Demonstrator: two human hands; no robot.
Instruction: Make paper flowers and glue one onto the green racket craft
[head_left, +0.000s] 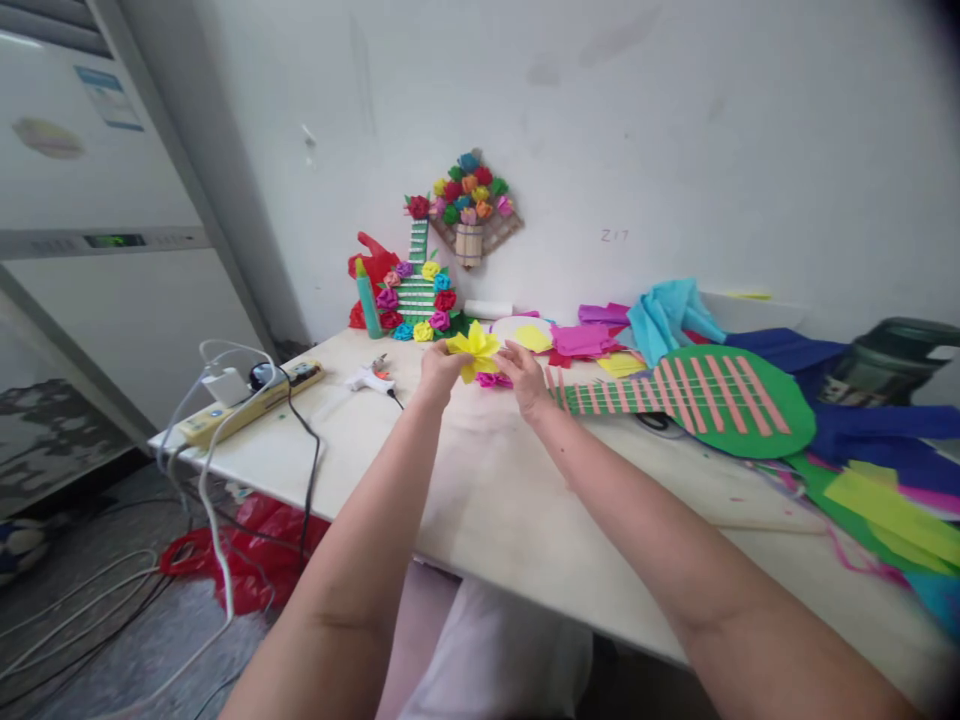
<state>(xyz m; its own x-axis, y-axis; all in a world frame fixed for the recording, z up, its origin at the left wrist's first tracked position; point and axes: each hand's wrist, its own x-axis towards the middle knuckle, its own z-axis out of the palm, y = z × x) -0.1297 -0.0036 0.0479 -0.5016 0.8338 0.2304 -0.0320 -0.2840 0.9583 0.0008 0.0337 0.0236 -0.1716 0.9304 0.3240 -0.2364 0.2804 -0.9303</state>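
Between my two hands, above the table, is a yellow paper flower (475,350) with pointed petals spread out. My left hand (441,372) grips its left side with closed fingers. From the right, my right hand (523,375) pinches a petal's edge. Just behind the flower lie a pink paper piece (495,380) and a pale disc with yellow paper (534,338) on it. A guitar shape of green paper with pink strips (731,400) lies right of my right hand.
A hot glue gun (373,380) and a power strip (255,400) with cables are on the left. A flower-decorated guitar (417,290) and a glue bottle (367,300) stand by the wall. Coloured crepe paper (671,315) and a dark green container (889,370) are at right.
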